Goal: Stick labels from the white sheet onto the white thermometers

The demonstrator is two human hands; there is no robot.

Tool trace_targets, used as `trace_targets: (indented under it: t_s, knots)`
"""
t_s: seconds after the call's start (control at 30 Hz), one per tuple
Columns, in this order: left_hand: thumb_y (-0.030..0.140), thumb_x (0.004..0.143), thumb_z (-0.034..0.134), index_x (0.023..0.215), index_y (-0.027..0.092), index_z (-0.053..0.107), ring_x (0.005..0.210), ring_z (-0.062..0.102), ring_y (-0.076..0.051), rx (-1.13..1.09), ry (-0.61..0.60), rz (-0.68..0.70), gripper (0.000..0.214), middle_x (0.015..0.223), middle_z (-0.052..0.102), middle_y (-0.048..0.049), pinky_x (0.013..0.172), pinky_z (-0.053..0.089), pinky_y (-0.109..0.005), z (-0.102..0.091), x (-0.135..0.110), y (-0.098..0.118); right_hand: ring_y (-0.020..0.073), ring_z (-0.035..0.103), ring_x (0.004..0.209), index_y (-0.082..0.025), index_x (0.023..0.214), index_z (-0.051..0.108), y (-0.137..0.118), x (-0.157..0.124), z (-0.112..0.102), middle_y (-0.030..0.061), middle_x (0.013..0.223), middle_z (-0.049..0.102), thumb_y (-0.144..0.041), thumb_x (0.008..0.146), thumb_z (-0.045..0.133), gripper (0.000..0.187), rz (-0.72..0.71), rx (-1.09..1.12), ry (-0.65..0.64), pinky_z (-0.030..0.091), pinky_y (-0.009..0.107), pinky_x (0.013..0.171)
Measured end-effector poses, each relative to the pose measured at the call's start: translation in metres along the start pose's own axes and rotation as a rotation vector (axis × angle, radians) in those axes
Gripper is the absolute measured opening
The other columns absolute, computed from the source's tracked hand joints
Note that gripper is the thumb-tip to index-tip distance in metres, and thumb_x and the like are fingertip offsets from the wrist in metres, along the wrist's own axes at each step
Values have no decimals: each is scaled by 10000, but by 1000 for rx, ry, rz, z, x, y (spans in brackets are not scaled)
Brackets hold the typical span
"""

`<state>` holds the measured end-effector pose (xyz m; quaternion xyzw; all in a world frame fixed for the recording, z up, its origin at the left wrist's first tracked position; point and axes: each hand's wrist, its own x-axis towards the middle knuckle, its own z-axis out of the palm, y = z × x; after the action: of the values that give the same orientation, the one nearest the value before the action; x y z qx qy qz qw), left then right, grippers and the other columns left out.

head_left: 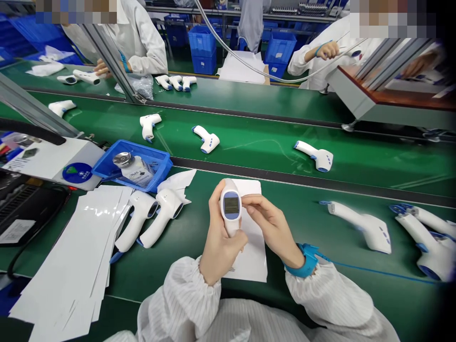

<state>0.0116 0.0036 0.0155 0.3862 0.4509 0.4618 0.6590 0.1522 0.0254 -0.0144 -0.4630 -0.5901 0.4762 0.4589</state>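
Upright in my left hand (219, 249) is a white infrared thermometer (232, 228), its blue-framed screen facing me and showing dark lines. The fingers wrap round its grip, with the thumb across the front. My right hand (272, 228) is beside it, fingers stretched toward the right edge of the thermometer's head; the fingertips appear to touch it. A blue wrist strap (304, 261) circles that wrist. Beneath both hands lies a white sheet of paper (254, 256). Two more thermometers (133, 223) rest to the left, and several thermometer bodies (372, 230) lie to the right.
A stack of white sheets (76, 251) spreads at left. Behind it stands a blue tray (162, 168) holding a metal-topped bottle (133, 166). Thermometers (208, 140) lie spaced along the green conveyor belt (256, 137). Across it, co-workers in white sleeves (147, 47) handle things beside metal posts.
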Motion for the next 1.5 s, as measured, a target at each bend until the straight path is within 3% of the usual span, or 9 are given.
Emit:
trace_targets:
  t_s: [0.1, 0.27, 0.43, 0.77, 1.03, 1.2, 1.27, 1.37, 1.5]
  knots:
    - [31, 663, 578, 1470, 384, 184, 721, 547, -159, 55, 5, 71, 965, 1021, 542, -33, 549, 495, -253, 0, 1, 8, 211, 587, 1063, -271, 1048, 627, -8, -2, 0, 53, 1101, 620, -338, 954, 491, 178, -18, 8, 51, 507, 378, 915]
    - [49, 700, 614, 1474, 351, 190, 1203, 495, -286, 122, 6, 184, 933, 1380, 431, -67, 890, 515, -378, 3, 1, 4, 239, 520, 1193, -309, 1184, 554, -38, 11, 0, 56, 1275, 525, -452, 929, 512, 295, -167, -9, 91, 490, 391, 969]
    - [-20, 702, 558, 1435, 342, 265, 1331, 407, -288, 184, 30, 287, 868, 1524, 295, -34, 1027, 438, -388, 4, 0, 4, 244, 533, 1184, -300, 1222, 502, -50, 23, 9, 60, 1303, 522, -436, 943, 488, 311, -75, -42, 0, 475, 415, 995]
    - [107, 776, 662, 1448, 330, 231, 1345, 415, -282, 154, 93, 383, 829, 1560, 238, -63, 1014, 473, -360, -2, 2, 6, 208, 400, 1339, -321, 1352, 378, -47, 8, 34, 26, 1440, 411, -309, 929, 481, 435, 11, 141, -113, 385, 382, 1102]
    - [-51, 675, 539, 1430, 338, 246, 1323, 434, -259, 147, 3, 363, 898, 1508, 308, -59, 1006, 472, -376, -2, 3, 2, 208, 557, 1101, -318, 1194, 515, -52, 27, 38, 4, 1321, 517, -387, 829, 637, 392, 136, 245, 9, 505, 351, 889]
    - [-57, 630, 520, 1421, 377, 262, 969, 592, -182, -4, 22, 238, 938, 1297, 471, -39, 770, 538, -302, -7, 4, 14, 218, 544, 1170, -322, 1242, 500, -42, 31, 35, 13, 1305, 543, -542, 941, 390, 388, 120, 266, 9, 487, 380, 944]
    - [-51, 636, 527, 1434, 403, 232, 736, 554, -124, -56, 9, 188, 964, 1062, 534, -6, 594, 508, -239, -12, 5, 22, 220, 480, 1261, -292, 1244, 499, -28, 51, 29, 34, 1342, 517, -550, 937, 388, 416, 84, 115, 44, 433, 389, 1024]
    - [-39, 647, 529, 1444, 412, 194, 571, 460, -97, -89, 31, 143, 975, 803, 478, 41, 450, 433, -194, -20, 5, 32, 222, 447, 1293, -196, 1298, 455, -2, 118, 29, 113, 1405, 445, -522, 908, 454, 508, 131, -379, 86, 383, 358, 1061]
    - [-3, 703, 509, 1457, 418, 134, 522, 454, -73, -100, 146, 120, 942, 819, 494, 44, 510, 484, -227, -29, 3, 44, 329, 407, 1314, -52, 1350, 412, 19, 235, 77, 242, 1389, 449, -556, 832, 579, 742, 261, -695, -1, 326, 430, 1078]
